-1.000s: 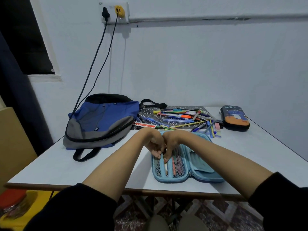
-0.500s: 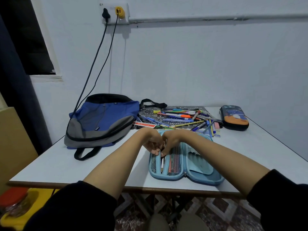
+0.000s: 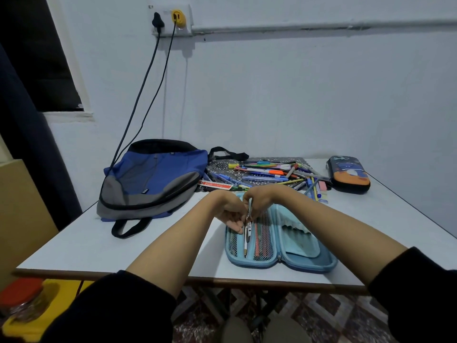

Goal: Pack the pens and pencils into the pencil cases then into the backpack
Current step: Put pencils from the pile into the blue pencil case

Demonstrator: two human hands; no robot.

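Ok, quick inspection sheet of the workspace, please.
Surface: white table, partly covered.
Job's things: blue pencil case open near the front edge; pen with its lower end in the mesh side; pile of pens on a mat at the back; dark pencil case shut, far right; backpack lying left.
Clutter: ruler beside the pile.
Grippers: right hand pinches the pen; left hand curled beside it, grip unclear.
Cables: two cables from the wall socket run down behind the backpack.
Surroundings: window left; jar below the table.

2 black sleeves (image 3: 111, 308) end above bare forearms (image 3: 170, 246).
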